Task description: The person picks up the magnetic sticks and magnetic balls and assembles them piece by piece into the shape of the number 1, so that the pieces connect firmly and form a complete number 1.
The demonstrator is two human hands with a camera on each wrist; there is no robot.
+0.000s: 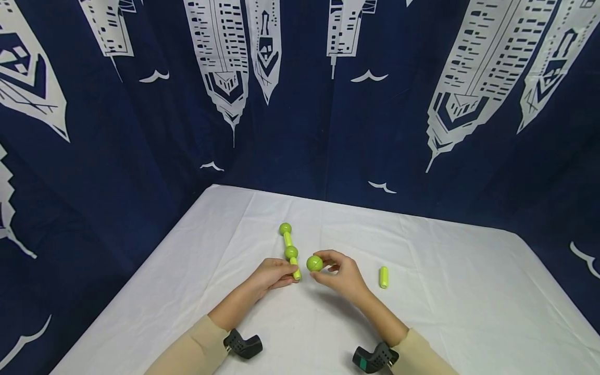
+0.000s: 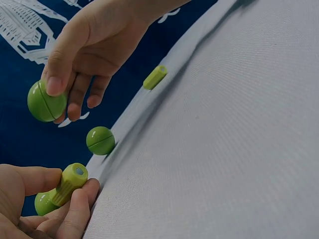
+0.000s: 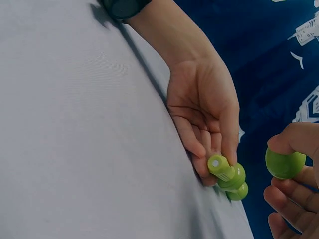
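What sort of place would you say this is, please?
Probably an indoor recording setup: a white-covered table, a printed blue cloth hanging behind it, and black wrist-worn devices on the person.

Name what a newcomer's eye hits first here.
Likely the navy backdrop behind the white table, printed with upside-down white towers. Next, the bright green ball held by the right hand, just right of the ball-and-rod chain that the left hand pinches.
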